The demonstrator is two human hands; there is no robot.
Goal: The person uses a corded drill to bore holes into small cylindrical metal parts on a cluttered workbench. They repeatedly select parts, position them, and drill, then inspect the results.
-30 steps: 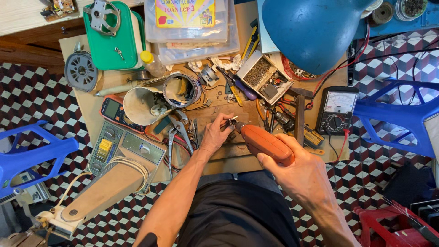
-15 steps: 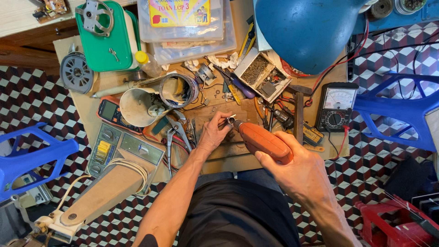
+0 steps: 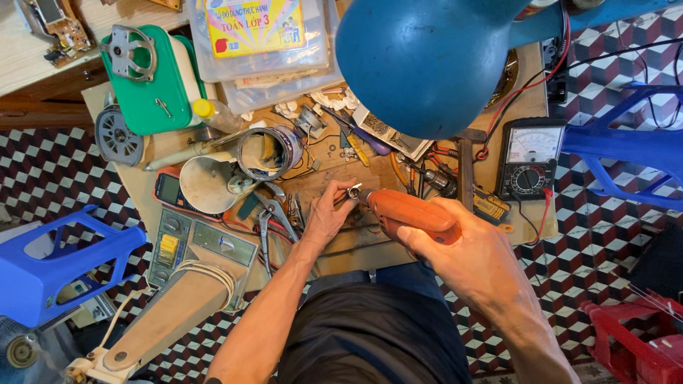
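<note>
The orange hand drill (image 3: 413,212) lies with its long axis almost level across the picture, a little tilted: its metal tip is at the upper left end and points toward the left hand (image 3: 329,212), and its thick body goes down to the right into the right hand (image 3: 475,256). The right hand wraps the rear part of the drill, with the fingers curled and pressed together around the orange body, so the drill comes out of the fingers on their left side. The left hand rests on the wooden worktable (image 3: 356,245), just to the left of the drill tip. Its thumb and first fingers are brought together at the tip, and they seem to pinch a small part there, but this part is too small to tell what it is. The other fingers of this hand are bent loosely. Left of the left fingers lie pliers (image 3: 274,217), and above them stands an open metal can (image 3: 269,153). To the right of the right fingers sits a multimeter (image 3: 530,160), and a big blue lamp shade (image 3: 434,60) hangs above the drill.
</note>
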